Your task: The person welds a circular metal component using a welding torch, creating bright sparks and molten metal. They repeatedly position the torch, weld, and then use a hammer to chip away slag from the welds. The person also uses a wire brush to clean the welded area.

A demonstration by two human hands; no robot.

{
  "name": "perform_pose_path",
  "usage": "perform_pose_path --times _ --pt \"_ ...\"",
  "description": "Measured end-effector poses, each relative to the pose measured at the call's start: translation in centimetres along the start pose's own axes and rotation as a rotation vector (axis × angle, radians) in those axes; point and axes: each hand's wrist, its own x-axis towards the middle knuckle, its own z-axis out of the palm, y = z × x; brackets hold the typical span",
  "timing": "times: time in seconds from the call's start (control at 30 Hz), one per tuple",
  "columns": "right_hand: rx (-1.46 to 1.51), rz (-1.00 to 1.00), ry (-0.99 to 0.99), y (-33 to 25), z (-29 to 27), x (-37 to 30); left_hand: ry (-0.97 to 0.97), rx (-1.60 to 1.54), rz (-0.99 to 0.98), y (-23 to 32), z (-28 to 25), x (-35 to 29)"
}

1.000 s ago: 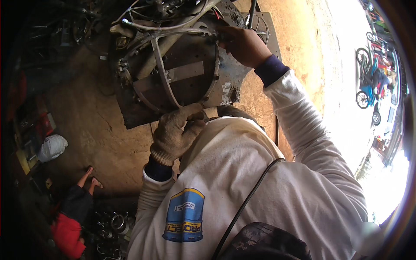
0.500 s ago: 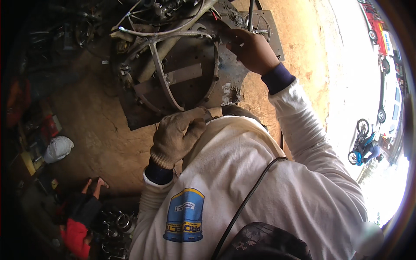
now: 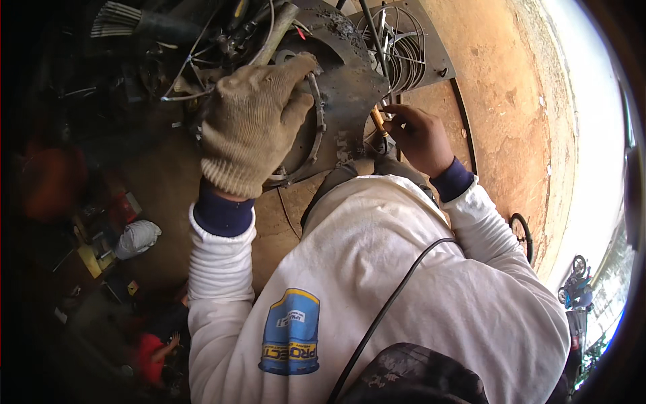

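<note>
My left hand [image 3: 252, 124], in a knitted beige glove, reaches over a dark metal worktable [image 3: 346, 87]. Its index finger bends over the upper end of a curved metal frame [image 3: 319, 124], with the thumb lower down. The glove covers much of that frame, and its other fingers are hidden. Bare, my right hand [image 3: 424, 138] is past the table's right edge. Its curled fingertips meet a tool with an orange-brown handle [image 3: 378, 120]; the tool's kind is unclear.
A coil of wire or cable [image 3: 407, 57] lies on a metal plate beyond the table. Thin rods [image 3: 114, 20] fan out at the upper left. A white sack [image 3: 138, 239] rests on the ground at left, near a person in red [image 3: 151, 357]. A motorcycle [image 3: 575, 279] stands far right.
My left hand has gone from near my waist up onto the metal frame. My right hand has left the tabletop and come down to the handled tool. The view has shifted.
</note>
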Motion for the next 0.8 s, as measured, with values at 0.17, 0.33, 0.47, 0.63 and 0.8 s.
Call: perform_pose_path --times 0.17,0.33,0.47,0.63,0.8 --pt "0.168 0.032 0.061 2.6 -0.3 -0.9 -0.08 0.098 0.062 -0.2 2.6 2.6" --pt "0.233 0.047 0.079 4.7 -1.4 -1.5 -0.215 0.192 0.057 -0.8 5.6 4.4" --pt "0.214 0.011 0.102 5.5 -2.1 -2.0 -0.353 0.301 0.053 -2.0 6.4 4.7" --pt "0.234 0.044 0.088 6.5 -2.8 -2.6 -0.442 0.336 0.03 -2.3 6.3 4.6" --pt "0.267 0.068 0.075 7.2 -3.1 -2.8 -0.53 0.371 -0.062 -1.7 6.5 5.4"
